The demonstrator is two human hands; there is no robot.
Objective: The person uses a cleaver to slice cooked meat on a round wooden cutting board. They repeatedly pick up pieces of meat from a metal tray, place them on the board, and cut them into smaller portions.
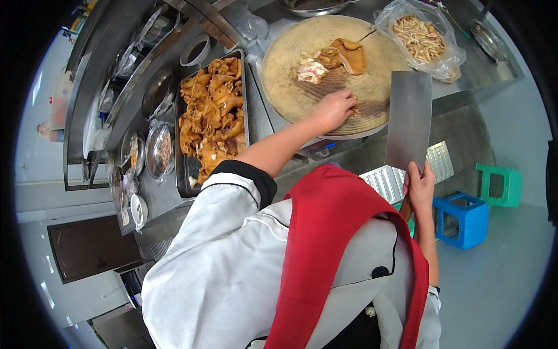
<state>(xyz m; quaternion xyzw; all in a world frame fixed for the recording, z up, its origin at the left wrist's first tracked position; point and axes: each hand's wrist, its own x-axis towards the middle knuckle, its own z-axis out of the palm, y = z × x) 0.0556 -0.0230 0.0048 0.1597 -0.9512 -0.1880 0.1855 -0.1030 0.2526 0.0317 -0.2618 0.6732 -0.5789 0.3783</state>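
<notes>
My right hand (420, 183) grips the handle of a wide cleaver (409, 120). Its blade points away from me beside the right edge of a round wooden chopping block (283, 56). On the front part of the block rests my left hand (335, 110), its fingers curled over a small scrap of meat (355, 108) that is mostly hidden. Beyond that hand lie a flat brown piece of cooked pig's ear (352, 56), a rounder brown piece (328, 57) and a pale, fatty chunk (312, 70).
Left of the block, a metal tray (246, 109) is heaped with browned pig's ears (213, 113). Sliced strips (420, 39) fill a clear plastic bag (455, 54) at back right. Covered bowls (159, 148) stand far left. Blue (461, 220) and green (499, 184) stools are on the floor.
</notes>
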